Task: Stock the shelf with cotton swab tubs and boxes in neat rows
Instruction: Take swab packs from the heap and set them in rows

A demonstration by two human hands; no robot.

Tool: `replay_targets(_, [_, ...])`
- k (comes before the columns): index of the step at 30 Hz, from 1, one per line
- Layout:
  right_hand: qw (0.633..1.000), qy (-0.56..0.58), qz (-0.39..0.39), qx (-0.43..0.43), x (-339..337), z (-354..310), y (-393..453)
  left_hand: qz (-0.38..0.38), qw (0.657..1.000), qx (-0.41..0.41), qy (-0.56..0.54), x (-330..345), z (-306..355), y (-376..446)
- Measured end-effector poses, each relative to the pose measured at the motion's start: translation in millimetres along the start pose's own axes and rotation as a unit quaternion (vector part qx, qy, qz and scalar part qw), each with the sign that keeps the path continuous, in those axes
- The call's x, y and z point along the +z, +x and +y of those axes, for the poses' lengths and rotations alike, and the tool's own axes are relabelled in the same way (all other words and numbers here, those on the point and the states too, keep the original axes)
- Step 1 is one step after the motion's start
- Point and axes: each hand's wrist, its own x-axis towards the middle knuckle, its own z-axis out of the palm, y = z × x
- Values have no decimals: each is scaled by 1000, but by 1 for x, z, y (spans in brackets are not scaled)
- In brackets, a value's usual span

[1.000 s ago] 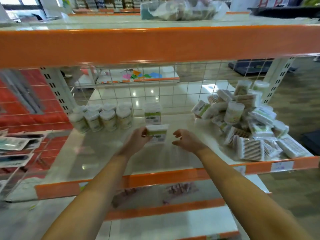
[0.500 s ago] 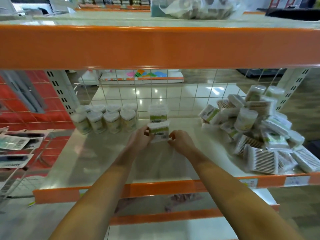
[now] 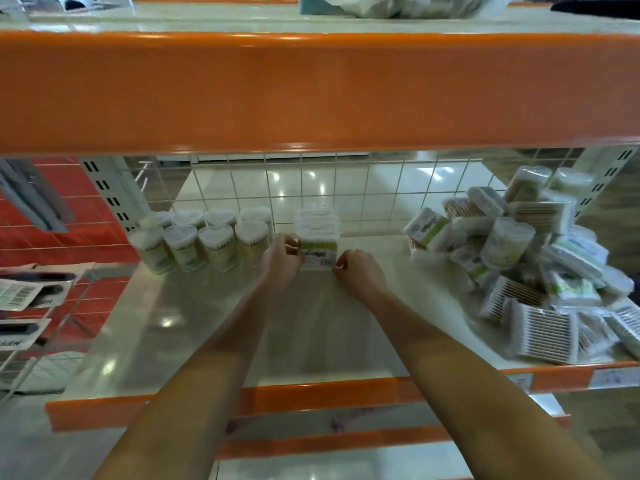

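Swab box (image 3: 318, 255) upright between both hands' fingertips, mid-shelf (image 3: 194, 317).

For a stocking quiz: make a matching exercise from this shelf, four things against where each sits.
Things:
1. round tubs
2. loose pile of packs
3. box with green label
4. plastic bag

Places:
A. heaped at the right end of the shelf
B. between the left hand and the right hand, mid-shelf
C. on the shelf above
D. standing in two rows at the back left

Pairs: 1-D, 2-A, 3-B, 4-C
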Motion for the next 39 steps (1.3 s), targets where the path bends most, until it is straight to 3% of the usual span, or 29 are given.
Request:
replay_targets(8, [1000,-11,2,-2,2,2,7,-9,1000,-13,-23,0,-1,2])
replay_targets(22, [1000,25,7,3,-5,15,-7,-21,997,-54,56,-9,4,-17])
replay_targets(29, [999,-37,-6,-9,-35,44,-28,-66,977,33,200,13,25,-41])
replay_targets(36, [988,-91,122,-32,-82,84,-65,-102,969,141,178,70,88,-57])
replay_targets(39, [985,-113,130,-14,-104,103,-84,-124,961,173,175,94,114,-65])
